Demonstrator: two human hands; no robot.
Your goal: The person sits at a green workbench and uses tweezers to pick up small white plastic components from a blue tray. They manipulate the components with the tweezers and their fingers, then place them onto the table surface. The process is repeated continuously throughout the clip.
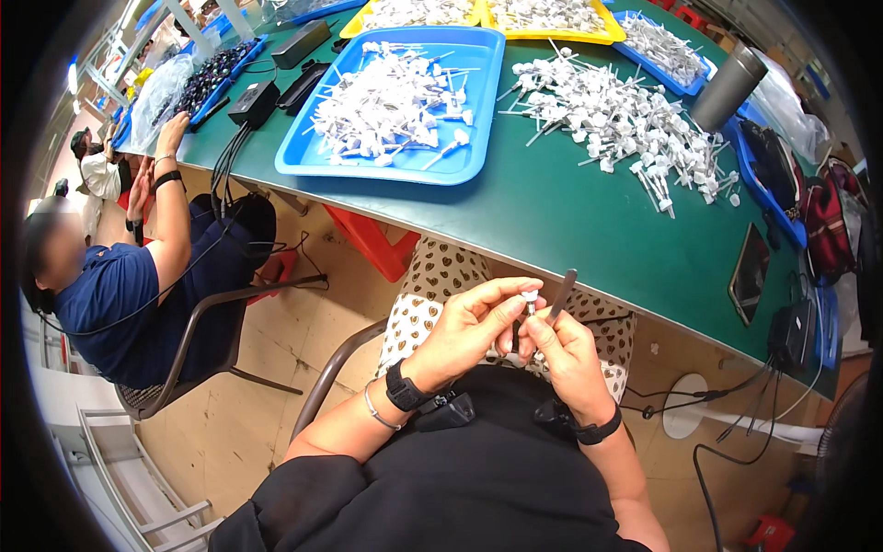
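Above my lap, close to the table's front edge, both hands are together. My left hand [464, 333] is closed, its thumb and forefinger pinching a small white plastic piece with a thin metal shaft [530, 296]. My right hand [578, 363] is closed around a dark, flat, blade-like tool [563, 290]; its tip points up and away. The right fingertips meet the white piece from below. Fingers partly hide the piece and the tool's lower end. Many similar white pieces with thin shafts [382, 106] fill a blue tray [303, 167] ahead.
More white pieces [612, 110] lie loose on the green table [552, 221]. Yellow trays [602, 35] stand behind. A grey cylinder [728, 89], a phone [750, 274] and a blue bin [768, 189] are at right. Black adapters with cables [253, 104] lie left; a seated co-worker [129, 294] works beyond.
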